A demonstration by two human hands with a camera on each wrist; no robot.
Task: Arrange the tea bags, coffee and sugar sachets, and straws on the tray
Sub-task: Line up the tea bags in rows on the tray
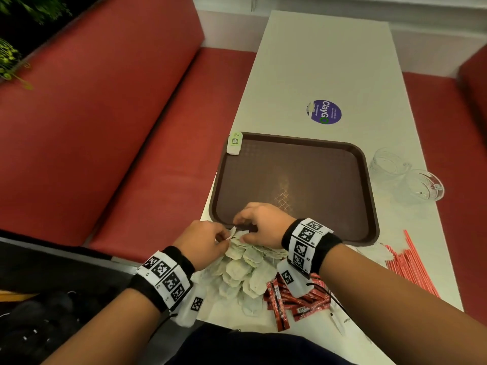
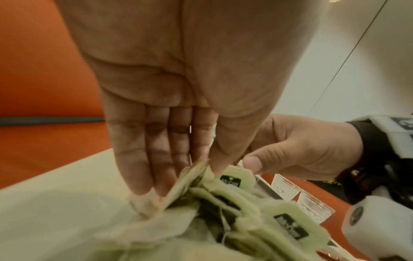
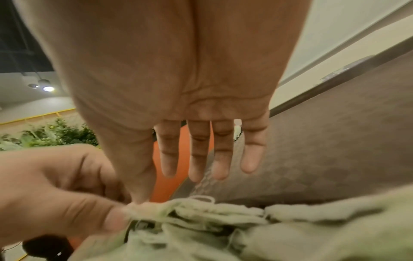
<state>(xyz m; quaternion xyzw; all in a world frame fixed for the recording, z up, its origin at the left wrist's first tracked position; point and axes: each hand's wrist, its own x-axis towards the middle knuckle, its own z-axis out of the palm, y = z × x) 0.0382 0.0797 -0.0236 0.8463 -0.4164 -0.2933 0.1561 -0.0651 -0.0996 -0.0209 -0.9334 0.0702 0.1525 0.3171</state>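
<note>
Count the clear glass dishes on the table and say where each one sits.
2. One glass dish sits just right of the tray; the other glass dish sits beside it, nearer the table's right edge. None look hidden.

A long white table (image 1: 326, 61) stands between red bench seats. On it lies a brown tray (image 1: 295, 177), with one tea bag (image 1: 234, 143) resting across its far left corner. At the near edge sit a heap of tea bags (image 1: 242, 275), red sachets (image 1: 295, 301) beside it, and red-striped straws (image 1: 405, 264) to the right. Two clear glass cups (image 1: 405, 177) stand right of the tray; a purple sticker (image 1: 324, 111) lies beyond it.
</note>
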